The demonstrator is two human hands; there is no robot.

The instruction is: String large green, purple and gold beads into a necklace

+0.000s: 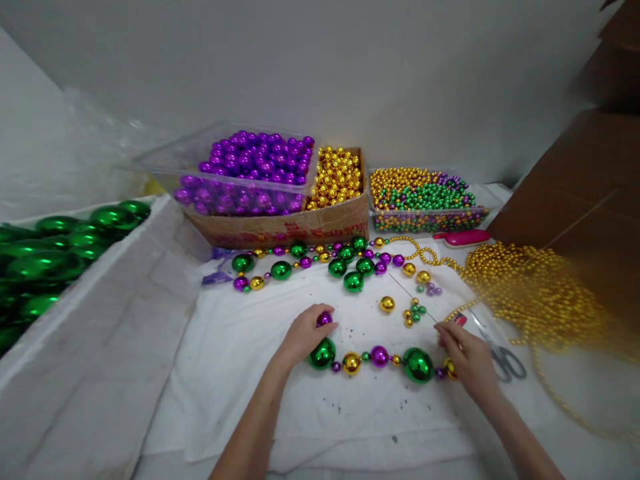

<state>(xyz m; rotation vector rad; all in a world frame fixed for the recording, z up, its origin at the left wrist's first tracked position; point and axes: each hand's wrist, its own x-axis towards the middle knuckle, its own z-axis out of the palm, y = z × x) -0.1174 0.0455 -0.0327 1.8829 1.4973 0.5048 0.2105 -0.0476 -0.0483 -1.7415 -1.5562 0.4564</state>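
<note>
My left hand (pixel 305 333) pinches a shiny purple bead (pixel 325 319) between thumb and fingers, just above a large green bead (pixel 321 353). In my right hand (pixel 465 353), closed fingertips grip a long thin needle (pixel 414 299) that points up and left. Between the hands, a strand of purple, gold and green beads (pixel 380 357) lies across the white cloth (pixel 260 407); its right end passes beneath my right hand. Ahead of the hands lie a loose gold bead (pixel 387 305), small green beads (pixel 416 311) and several large green beads (pixel 354 282).
Behind stand a tub of purple beads (pixel 220 190), a cardboard box (pixel 250 230) with gold beads and a tub of small mixed beads (pixel 430 219). Scissors (pixel 507 363), a pink-handled tool (pixel 465 238) and a gold bead-chain pile (pixel 540 293) lie right. Green ornaments (pixel 50 260) fill a box left.
</note>
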